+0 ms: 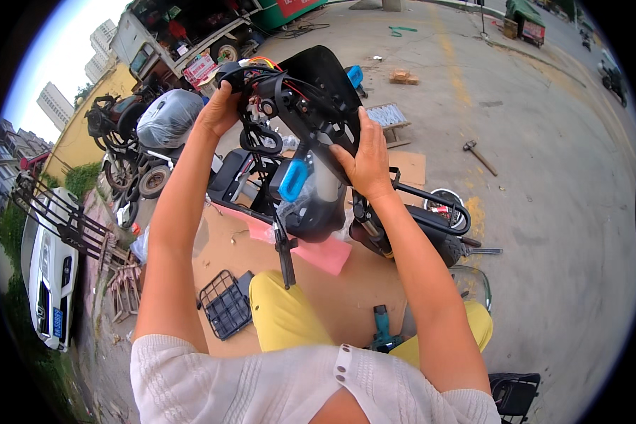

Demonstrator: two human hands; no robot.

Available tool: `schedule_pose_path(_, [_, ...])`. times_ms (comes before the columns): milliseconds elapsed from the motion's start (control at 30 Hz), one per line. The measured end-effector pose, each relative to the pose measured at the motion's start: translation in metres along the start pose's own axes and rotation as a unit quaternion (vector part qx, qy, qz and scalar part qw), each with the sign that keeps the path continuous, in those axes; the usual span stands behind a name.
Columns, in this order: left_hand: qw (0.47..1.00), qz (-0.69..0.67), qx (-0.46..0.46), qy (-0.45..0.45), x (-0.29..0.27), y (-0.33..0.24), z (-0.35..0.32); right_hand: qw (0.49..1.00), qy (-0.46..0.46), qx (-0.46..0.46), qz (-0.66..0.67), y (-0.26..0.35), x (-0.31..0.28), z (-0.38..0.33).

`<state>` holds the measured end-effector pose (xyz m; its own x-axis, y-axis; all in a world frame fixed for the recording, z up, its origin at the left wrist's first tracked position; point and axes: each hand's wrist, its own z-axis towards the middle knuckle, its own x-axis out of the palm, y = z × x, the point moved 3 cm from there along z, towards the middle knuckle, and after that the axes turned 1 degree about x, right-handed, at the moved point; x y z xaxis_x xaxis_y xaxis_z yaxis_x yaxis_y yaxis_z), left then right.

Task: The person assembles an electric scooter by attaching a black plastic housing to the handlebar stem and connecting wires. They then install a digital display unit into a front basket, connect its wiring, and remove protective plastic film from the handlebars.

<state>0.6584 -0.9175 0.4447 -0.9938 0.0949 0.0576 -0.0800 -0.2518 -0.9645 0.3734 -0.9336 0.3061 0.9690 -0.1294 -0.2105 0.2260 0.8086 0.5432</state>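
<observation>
In front of me is a partly assembled electric scooter, tipped over on cardboard. Both my hands are raised at a black plastic panel (325, 81), whose inner side carries bundled black, red and yellow wires (265, 63). My left hand (220, 112) is closed on a black rounded part at the panel's left end. On the right, my right hand (367, 159) grips the panel's edge, thumb on the inner side. Below them hang black cables, a bright blue loop-shaped piece (292, 180) and a black handlebar grip (286, 261). A wheel (449, 244) lies beyond my right forearm.
On the cardboard (222, 244) are a black wire basket (225, 304), pink foam (325, 256) and a teal power tool (381, 328). A hammer (479, 157) lies to the right. Parked motorbikes (124, 134), a white car (49, 275) and a truck (184, 42) stand leftward.
</observation>
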Motion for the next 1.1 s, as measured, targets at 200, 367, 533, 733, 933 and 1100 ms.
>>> schedule_pose_path(200, [0.997,-0.051,0.038,0.044,0.000,-0.010,0.005,1.000,-0.006,-0.004,-0.011,-0.003,0.002,-0.001])
schedule_pose_path(367, [0.993,-0.110,0.011,0.048,0.002,-0.020,0.005,1.000,-0.006,0.004,0.001,-0.002,0.004,-0.001])
schedule_pose_path(533, [0.994,-0.091,0.038,-0.042,0.006,-0.023,-0.004,1.000,-0.016,-0.010,0.013,-0.005,0.007,-0.001])
schedule_pose_path(733, [0.989,0.006,0.126,-0.074,0.012,-0.017,-0.014,1.000,0.006,0.010,0.011,-0.009,0.003,-0.001])
schedule_pose_path(933, [0.928,0.253,0.165,-0.219,0.011,-0.028,-0.025,1.000,0.021,0.000,-0.007,-0.001,0.005,-0.003])
schedule_pose_path(1100, [0.888,0.401,0.083,-0.207,0.012,-0.056,-0.006,1.000,0.029,0.005,-0.003,0.005,0.007,-0.003])
